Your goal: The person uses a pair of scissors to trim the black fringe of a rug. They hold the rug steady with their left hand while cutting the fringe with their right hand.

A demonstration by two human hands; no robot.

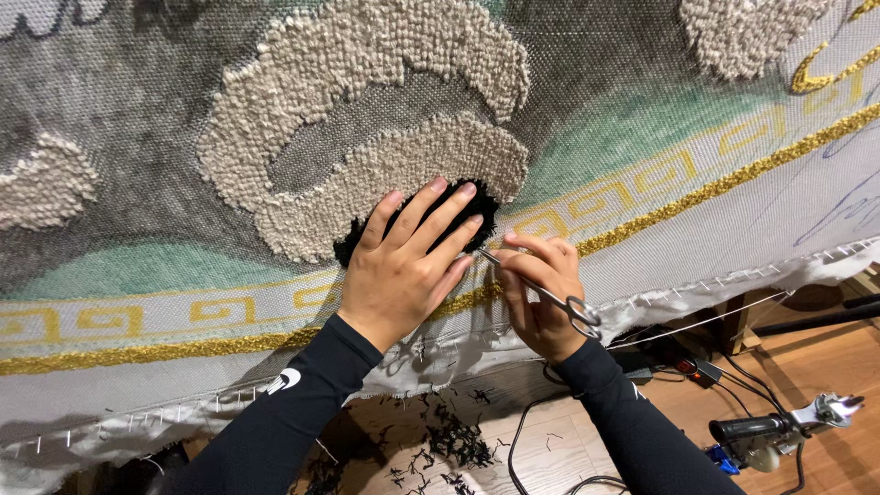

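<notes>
Stretching across almost the whole view, a grey backing cloth (137,119) hangs upright on a frame, and at its far left sits a small beige tufted patch (41,188). Lower on that side a gold yarn border (137,351) runs along the cloth, under a band of gold key pattern. More to the middle, large beige tufted loops (367,64) form a curled shape. Inside the lower curl there is a black tufted patch (486,206).

The left hand (408,266) lies flat on this black patch, with the fingers spread apart and pointing up to the right; it grips nothing, and the black yarn shows only around the fingertips. Just to the right, touching the left hand's side, the right hand (541,293) is closed around small metal scissors (541,291). The scissor tips point up-left to the lower edge of the black patch, beside the left little finger, and the round handles stand out at the right of the hand.

Below the hands, black yarn clippings (449,440) are scattered on the wooden floor (825,367). At the far right bottom, a tufting gun (779,431) lies on the floor, with black cables (733,367) near it.
</notes>
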